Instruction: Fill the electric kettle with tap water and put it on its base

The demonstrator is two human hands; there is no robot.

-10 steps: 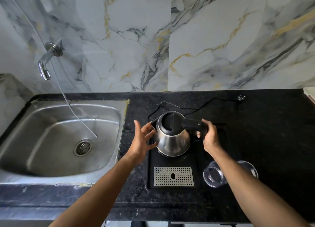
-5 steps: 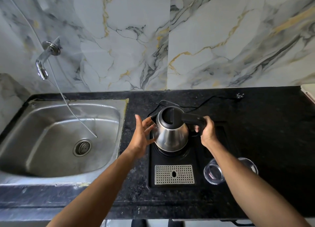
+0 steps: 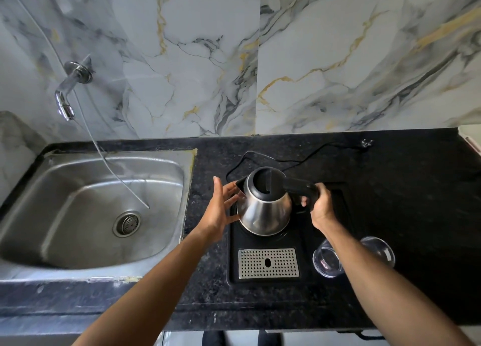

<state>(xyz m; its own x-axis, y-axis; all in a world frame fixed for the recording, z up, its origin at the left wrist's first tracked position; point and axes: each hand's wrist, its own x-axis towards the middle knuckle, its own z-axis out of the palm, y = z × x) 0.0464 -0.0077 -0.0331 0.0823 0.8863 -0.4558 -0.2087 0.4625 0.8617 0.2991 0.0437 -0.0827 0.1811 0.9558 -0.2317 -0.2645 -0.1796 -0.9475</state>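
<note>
Between the sink (image 3: 86, 210) and the black tray (image 3: 307, 275), a strip of dark tabletop (image 3: 205, 288) lies open, crossed only by the left forearm. The kettle (image 3: 265, 210) fills the tray's rear, hemmed by the left hand (image 3: 221, 210) and right hand (image 3: 318, 207). A clear glass (image 3: 328, 261) lies beside the tray's right edge; a cord (image 3: 307, 161) snakes behind. The tabletop's far right stands bare. A thin hose (image 3: 114, 174) slants from the tap (image 3: 69, 93) into the sink.
</note>
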